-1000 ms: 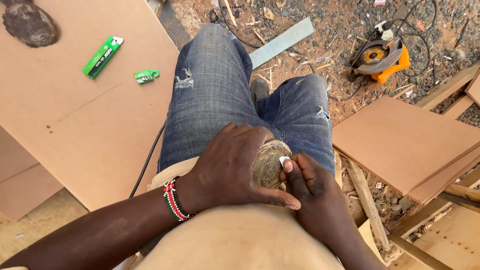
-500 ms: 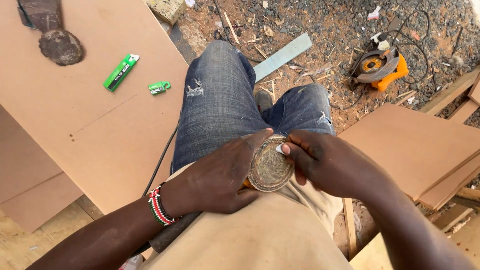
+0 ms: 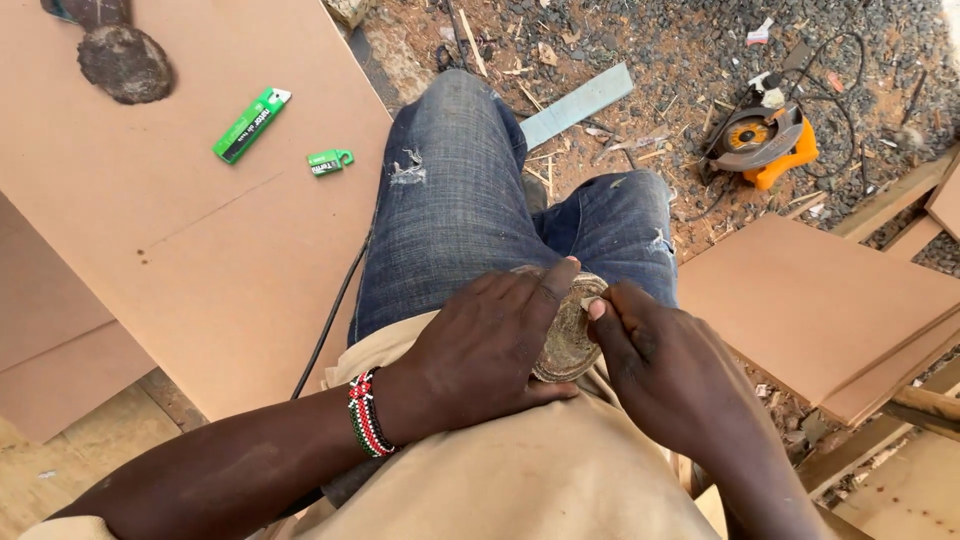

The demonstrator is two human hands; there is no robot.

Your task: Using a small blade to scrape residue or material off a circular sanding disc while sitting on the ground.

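Observation:
I sit with my legs in blue jeans (image 3: 450, 200) stretched out. A round, worn, brownish disc (image 3: 567, 335) rests on my lap. My left hand (image 3: 485, 345), with a beaded bracelet at the wrist, lies over the disc's left side and holds it. My right hand (image 3: 660, 365) grips the disc's right edge, the thumb pressed on its rim. Most of the disc is hidden under my fingers.
A large brown board (image 3: 180, 220) lies at left with a green utility knife (image 3: 250, 124), a small green blade case (image 3: 329, 161) and a dark round pad (image 3: 125, 62). An orange circular saw (image 3: 765, 140) sits on the gravel. Stacked boards (image 3: 830, 310) lie at right. A black cable (image 3: 335, 320) runs beside my leg.
My view has shifted a little. My left hand slid further over the disc, covering more of it; my right hand stays at its right edge.

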